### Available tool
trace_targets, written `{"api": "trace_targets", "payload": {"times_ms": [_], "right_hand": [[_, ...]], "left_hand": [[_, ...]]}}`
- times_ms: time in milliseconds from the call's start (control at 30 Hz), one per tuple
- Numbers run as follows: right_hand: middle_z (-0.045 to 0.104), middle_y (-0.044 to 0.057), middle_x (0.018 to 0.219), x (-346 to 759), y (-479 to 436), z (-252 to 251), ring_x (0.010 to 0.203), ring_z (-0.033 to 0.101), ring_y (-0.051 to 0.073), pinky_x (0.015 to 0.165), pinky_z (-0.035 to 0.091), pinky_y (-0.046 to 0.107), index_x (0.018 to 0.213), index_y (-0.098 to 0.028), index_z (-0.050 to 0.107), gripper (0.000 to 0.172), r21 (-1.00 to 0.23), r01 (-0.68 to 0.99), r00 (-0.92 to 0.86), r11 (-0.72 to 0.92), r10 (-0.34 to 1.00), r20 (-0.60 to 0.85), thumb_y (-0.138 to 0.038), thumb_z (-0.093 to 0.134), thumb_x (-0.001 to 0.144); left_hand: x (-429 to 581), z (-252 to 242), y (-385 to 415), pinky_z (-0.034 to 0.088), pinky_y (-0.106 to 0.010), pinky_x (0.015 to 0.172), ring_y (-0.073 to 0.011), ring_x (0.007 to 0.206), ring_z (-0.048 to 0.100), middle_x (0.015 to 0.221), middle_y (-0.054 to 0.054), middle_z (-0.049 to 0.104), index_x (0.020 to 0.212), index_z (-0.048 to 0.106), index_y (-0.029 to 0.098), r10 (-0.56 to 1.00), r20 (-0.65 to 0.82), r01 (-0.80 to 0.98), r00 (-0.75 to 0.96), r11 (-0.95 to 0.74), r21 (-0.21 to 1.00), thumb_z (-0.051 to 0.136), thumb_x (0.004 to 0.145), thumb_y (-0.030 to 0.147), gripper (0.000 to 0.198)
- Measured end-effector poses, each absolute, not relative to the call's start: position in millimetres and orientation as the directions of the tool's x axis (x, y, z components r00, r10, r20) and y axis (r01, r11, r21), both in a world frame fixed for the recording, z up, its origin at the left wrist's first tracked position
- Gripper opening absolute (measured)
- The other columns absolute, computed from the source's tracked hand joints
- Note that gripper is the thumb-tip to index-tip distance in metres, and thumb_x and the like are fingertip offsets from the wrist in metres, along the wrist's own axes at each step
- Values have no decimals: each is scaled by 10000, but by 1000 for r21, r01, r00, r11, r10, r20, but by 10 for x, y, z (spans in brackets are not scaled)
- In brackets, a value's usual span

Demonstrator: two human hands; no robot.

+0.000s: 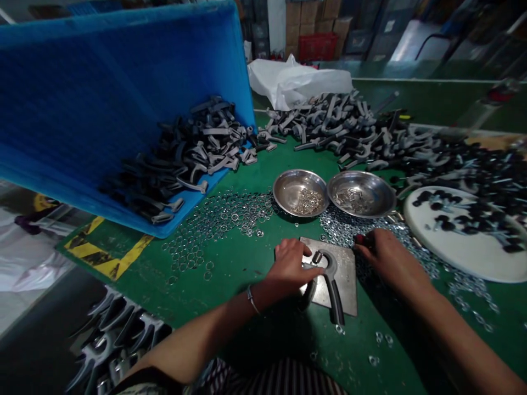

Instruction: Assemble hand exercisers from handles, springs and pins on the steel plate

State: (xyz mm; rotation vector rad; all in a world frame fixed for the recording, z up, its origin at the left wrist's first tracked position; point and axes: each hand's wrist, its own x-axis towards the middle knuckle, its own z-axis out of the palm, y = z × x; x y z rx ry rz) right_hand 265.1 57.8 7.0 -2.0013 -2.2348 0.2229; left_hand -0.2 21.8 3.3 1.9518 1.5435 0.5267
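Observation:
My left hand (291, 264) grips one side of a grey hand tool with black handles (329, 269), thumb lying across it. The tool has a curved head and a small threaded metal piece (317, 257) near its top, and rests on a flat metal plate (346, 291). To the right of the plate, my right hand (385, 251) is at the edge of a heap of small metal nuts (343, 227), its fingers drawn together. A small red spot shows at its fingertips; what they hold, if anything, I cannot make out.
Behind the plate stand two steel bowls, one (288, 189) with small fittings, another (381, 195) with pins. Metal rings (230, 216) lie scattered leftward. A blue crate (173, 71) holds grey handles; more handles (329, 118) are heaped behind. A white tray (453, 247) bears black-headed bolts.

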Motion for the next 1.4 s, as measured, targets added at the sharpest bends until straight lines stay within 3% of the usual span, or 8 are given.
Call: {"api": "trace_targets", "payload": {"times_ms": [100,267,400,500,600,733,1133,1400], "right_hand": [[694,162,932,2628,548,140,755,681,327,499,399,342,998,-174,543,403,-9,1000,-13,12,994,-109,-557,426,954],[720,181,814,2691,589,183,700,693,340,517,409,352,1054,-144,540,358,3,1000,-12,13,986,-168,-475,433,967],[726,167,971,2798,542,281,809,702,313,652,515,379,1145,-152,535,389,-426,905,-32,-3,997,-76,-435,584,884],[732,87,997,2664,392,424,817,709,260,737,557,380,1069,-228,595,338,-818,573,-9,-49,998,-65,-496,625,866],[741,22,840,2328,191,414,655,706,210,663,581,362,988,-270,561,246,-972,208,37,-106,994,-101,-500,600,909],[722,8,746,1936,24,147,578,690,224,565,577,372,978,-296,447,224,-988,133,121,-76,991,-60,-481,569,944],[734,96,844,1817,-7,75,676,725,295,624,590,447,1083,-284,416,284,-961,240,118,-139,987,-114,-514,510,946],[676,125,760,1775,-57,117,731,691,345,657,530,450,941,-258,463,293,-754,654,96,-57,995,8,-541,517,889]], "left_hand": [[27,-31,282,376,-399,902,-239,1013,530,934,-27,653,825,652,209,973,-87,742,215,-105,663,629,885,289,103],[-80,54,152,380,-397,977,-238,1102,519,1152,-71,628,1125,605,193,962,36,678,272,-218,702,616,914,326,250],[-95,9,-75,374,-416,996,-270,1140,504,1200,-83,611,1188,547,187,923,150,675,354,-363,642,786,769,383,521],[-69,-59,-122,387,-412,973,-272,1120,510,1179,-75,616,1157,545,189,928,150,692,342,-356,628,807,743,337,512],[-60,-87,-99,393,-411,954,-270,1094,514,1148,-64,619,1120,546,196,933,144,696,329,-342,631,808,737,324,482],[-70,-80,-89,395,-408,934,-264,1081,515,1126,-54,620,1117,541,206,940,131,696,316,-324,641,807,741,353,483],[-64,-59,-90,393,-403,940,-268,1087,516,1130,-59,616,1117,539,211,947,96,686,306,-289,668,799,744,355,477],[-61,-43,-96,394,-399,941,-263,1090,511,1146,-62,607,1122,535,203,946,86,701,312,-291,651,795,756,390,486]]}}
